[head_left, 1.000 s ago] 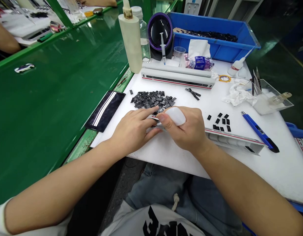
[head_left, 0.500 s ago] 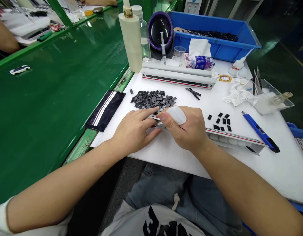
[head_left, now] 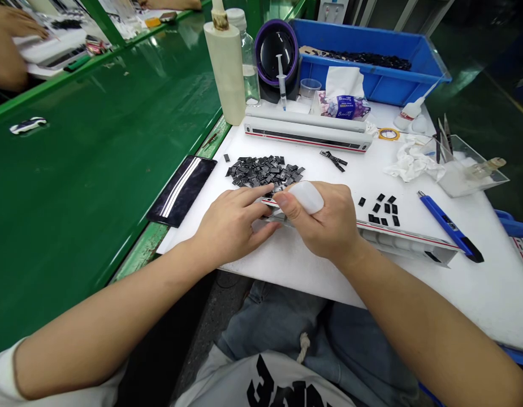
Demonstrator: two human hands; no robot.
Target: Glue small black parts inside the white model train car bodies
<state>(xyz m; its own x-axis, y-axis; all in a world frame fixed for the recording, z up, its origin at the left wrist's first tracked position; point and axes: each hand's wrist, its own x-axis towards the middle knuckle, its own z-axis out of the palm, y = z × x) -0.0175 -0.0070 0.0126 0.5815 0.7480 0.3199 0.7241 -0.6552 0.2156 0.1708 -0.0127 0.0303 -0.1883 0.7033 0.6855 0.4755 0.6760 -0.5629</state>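
Observation:
A long white toy train body (head_left: pixel 407 242) with a red stripe lies across the white table (head_left: pixel 286 265). My left hand (head_left: pixel 231 223) presses its fingers onto the train's left end. My right hand (head_left: pixel 324 217) is closed around a small white squeeze bottle (head_left: pixel 306 196), tip down at that same end. A pile of small black plastic pieces (head_left: pixel 263 170) lies just beyond both hands. Several more black pieces (head_left: pixel 382 210) sit to the right of my right hand.
A second white train body (head_left: pixel 306 135) lies farther back. Behind it stand a cream bottle (head_left: pixel 226 65), a syringe (head_left: pixel 281 85), a tissue pack (head_left: pixel 344 106) and a blue bin (head_left: pixel 371 56). A blue knife (head_left: pixel 450 226), a phone (head_left: pixel 182 189) and the green conveyor (head_left: pixel 95 141) flank the table.
My hands have barely shifted on the train's end. A small toy car on the green conveyor has drifted to the left. Another person's hand has come into view at the far left.

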